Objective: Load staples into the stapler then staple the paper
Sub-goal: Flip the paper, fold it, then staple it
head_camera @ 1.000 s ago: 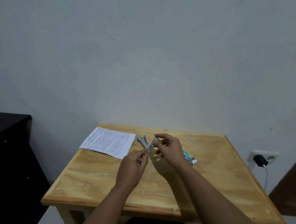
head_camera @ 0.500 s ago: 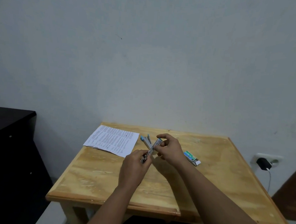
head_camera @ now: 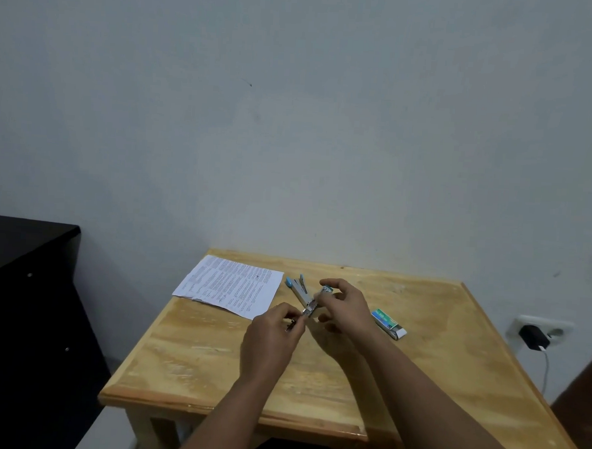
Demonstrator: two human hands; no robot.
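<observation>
left hand (head_camera: 270, 339) pinches stapler's (head_camera: 300, 291) near end | right hand (head_camera: 347, 307) grips its raised arm | stapler open, mid-table (head_camera: 212, 357) | paper (head_camera: 231, 284) far-left corner | staple box (head_camera: 389, 323) right

Opened blue stapler (head_camera: 299, 290) beside printed paper (head_camera: 231, 285); staple box (head_camera: 388, 323) rightward.
</observation>
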